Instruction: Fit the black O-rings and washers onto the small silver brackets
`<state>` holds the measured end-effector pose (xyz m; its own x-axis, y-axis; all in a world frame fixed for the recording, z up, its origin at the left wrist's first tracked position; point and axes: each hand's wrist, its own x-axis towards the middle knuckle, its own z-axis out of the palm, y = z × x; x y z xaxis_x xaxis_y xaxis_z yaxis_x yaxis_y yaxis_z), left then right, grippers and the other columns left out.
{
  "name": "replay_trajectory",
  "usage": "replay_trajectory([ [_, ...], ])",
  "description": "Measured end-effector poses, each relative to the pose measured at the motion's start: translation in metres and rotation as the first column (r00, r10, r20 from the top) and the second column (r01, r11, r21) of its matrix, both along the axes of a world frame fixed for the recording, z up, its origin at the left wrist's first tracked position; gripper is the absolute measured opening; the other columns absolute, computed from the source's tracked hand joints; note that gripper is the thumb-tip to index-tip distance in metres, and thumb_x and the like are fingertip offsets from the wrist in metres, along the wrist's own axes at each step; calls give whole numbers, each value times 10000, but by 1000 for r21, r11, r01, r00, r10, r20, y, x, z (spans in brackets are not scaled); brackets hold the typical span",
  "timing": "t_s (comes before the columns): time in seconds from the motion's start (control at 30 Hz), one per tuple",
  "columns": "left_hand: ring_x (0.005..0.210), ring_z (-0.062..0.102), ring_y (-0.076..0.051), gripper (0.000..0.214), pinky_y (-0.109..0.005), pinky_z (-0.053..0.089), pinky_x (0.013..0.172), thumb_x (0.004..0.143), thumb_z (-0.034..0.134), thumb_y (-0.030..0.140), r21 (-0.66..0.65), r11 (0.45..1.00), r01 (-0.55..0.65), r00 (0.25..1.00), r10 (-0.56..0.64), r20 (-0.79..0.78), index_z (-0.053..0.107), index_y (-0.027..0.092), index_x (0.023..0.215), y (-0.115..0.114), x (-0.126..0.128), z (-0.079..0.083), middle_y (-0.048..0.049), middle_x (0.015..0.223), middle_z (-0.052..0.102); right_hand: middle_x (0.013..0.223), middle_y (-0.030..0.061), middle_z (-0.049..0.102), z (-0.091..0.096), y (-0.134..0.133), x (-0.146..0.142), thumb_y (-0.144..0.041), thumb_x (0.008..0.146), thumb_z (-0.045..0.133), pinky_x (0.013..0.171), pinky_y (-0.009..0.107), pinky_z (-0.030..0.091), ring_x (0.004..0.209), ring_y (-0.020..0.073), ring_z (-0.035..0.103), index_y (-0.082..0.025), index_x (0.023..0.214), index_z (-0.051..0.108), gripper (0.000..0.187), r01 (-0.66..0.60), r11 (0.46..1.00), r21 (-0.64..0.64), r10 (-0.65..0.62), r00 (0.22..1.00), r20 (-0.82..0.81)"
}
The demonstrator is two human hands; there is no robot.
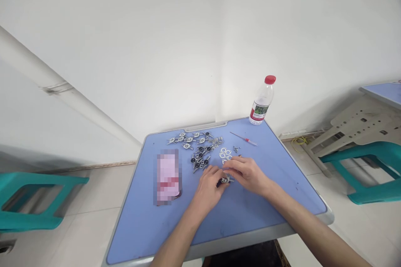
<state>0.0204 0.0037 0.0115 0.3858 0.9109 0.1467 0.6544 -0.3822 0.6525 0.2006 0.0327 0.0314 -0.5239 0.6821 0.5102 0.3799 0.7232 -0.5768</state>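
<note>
Low over the blue table, my left hand (pixel 207 185) is closed around a small metal fitting (pixel 226 180) with a dark part, its thin metal end sticking out to the right. My right hand (pixel 250 174) is just above and beside it, thumb and fingertips pinched together; whatever they hold is too small or hidden to tell. Just beyond the hands lie several flat metal flange plates (pixel 223 150) and a little pile of screws (pixel 236 149). Several similar fittings with black round caps (pixel 200 155) are heaped ahead of my left hand.
More metal fittings (pixel 181 138) lie at the table's far left. A screwdriver (pixel 247 139) rests near the back right, by an upright plastic bottle (pixel 262 102). A blurred pink object (pixel 168 175) lies left. Teal stools (pixel 40 179) flank the blue table (pixel 138 217); a wall stands behind.
</note>
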Motion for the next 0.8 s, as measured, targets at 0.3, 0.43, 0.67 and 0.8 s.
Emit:
replay_trajectory([
  [0.3,877,552,-227,139,-399,447,834,788,664,98,3,1000,6,1000,-6,-6,631,208,866,2,-1,0,-21,882,623,1061,92,667,12,-6,3,-155,995,334,790,314,506,918,181,630,-204,1372,399,386,-94,994,-50,96,994,50],
  [0.43,933,557,-224,187,-418,420,910,799,639,80,21,999,30,999,-30,27,641,226,916,2,-2,-2,-21,991,641,971,67,681,5,-2,-1,-182,992,395,743,289,499,837,171,630,-206,1221,537,271,-90,995,-40,91,996,21],
  [0.67,918,546,-219,173,-366,452,815,826,615,110,-34,996,83,996,-81,41,651,228,948,6,-8,5,-21,924,629,922,66,673,-4,1,2,-239,983,439,699,274,503,768,164,628,-207,1185,535,226,38,999,-31,-40,997,-70],
  [0.8,934,551,-211,164,-357,455,830,821,618,105,-64,993,101,994,-98,55,649,221,933,9,-10,12,-23,947,620,967,74,644,2,0,6,-168,985,338,744,306,504,825,173,614,-204,1335,419,361,-1,997,-83,-1,1000,-31],
])
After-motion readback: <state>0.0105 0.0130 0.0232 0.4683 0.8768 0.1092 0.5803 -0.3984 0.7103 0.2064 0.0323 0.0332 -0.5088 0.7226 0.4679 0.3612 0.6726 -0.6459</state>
